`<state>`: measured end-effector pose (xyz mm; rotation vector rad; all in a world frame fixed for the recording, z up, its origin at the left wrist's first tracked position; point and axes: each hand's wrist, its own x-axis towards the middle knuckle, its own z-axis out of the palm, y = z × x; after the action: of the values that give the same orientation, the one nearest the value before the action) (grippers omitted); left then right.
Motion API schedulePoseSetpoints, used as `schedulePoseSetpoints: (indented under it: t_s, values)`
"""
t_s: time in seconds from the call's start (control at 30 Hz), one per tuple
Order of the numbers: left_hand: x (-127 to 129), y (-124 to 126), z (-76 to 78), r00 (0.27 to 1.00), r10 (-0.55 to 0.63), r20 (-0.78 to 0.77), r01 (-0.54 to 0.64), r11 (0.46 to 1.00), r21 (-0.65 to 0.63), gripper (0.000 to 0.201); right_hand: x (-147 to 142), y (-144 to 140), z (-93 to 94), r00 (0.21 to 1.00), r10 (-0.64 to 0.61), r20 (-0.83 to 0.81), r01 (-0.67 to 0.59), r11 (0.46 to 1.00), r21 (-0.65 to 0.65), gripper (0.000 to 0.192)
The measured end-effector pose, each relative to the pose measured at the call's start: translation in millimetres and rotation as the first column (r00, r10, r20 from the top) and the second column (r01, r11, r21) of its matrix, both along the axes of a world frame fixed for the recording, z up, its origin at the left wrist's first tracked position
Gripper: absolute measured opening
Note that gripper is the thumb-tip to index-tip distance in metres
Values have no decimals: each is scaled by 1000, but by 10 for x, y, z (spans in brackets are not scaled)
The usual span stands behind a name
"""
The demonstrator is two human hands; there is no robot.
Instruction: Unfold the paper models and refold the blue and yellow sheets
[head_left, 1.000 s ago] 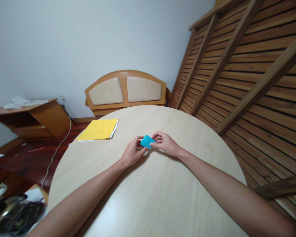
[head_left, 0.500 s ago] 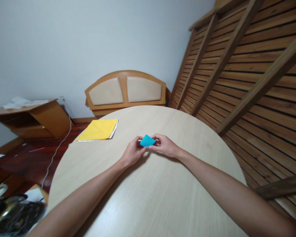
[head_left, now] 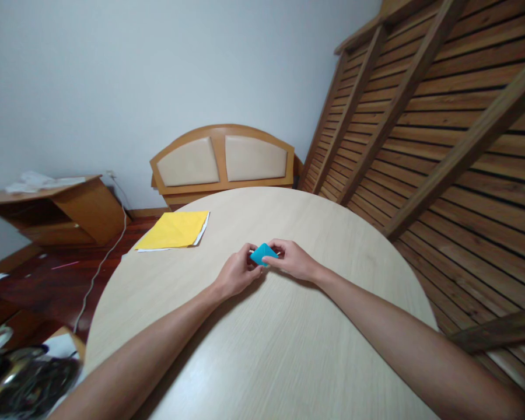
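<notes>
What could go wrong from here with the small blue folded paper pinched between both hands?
1. The blue folded paper is small and held only at its edges by the left hand and right hand; a hard pinch could crease or tear it.
2. It sits above the round table, so a slip would likely drop it there.
3. The fingers hide part of the paper, so a fold might go askew.

Pale wall [head_left: 114,70], slatted wood panels [head_left: 441,116], padded headboard [head_left: 222,158], round table [head_left: 262,350]
</notes>
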<state>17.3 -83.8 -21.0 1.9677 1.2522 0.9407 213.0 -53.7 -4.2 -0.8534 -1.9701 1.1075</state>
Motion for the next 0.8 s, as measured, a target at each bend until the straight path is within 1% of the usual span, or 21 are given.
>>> schedulePoseSetpoints:
  t_s: [0.1,0.2,0.4,0.5,0.6,0.73,0.8]
  values:
    - [4,-42,44,995,-14,-100,17,999,32,28,7,-33,65,1000,-2,24,1,1000,22,23]
    - [6,-63,68,989,-10,-148,18,998,55,26,13,-52,111,999,0,44,-2,999,45,23]
    - [17,-77,88,984,6,-180,7,997,70,21,20,-57,140,996,19,93,-31,991,133,18]
    - [25,-82,112,983,1,-183,11,998,62,19,31,-52,126,996,49,75,-58,989,136,20]
    - [27,-83,127,984,-4,-180,13,999,51,18,43,-48,119,996,52,72,-63,987,147,24]
    - [23,-81,104,976,2,-218,14,998,68,10,48,-51,145,994,34,105,-56,975,213,26]
    - [21,-75,81,971,8,-240,11,997,76,9,49,-52,158,993,37,114,-64,969,238,25]
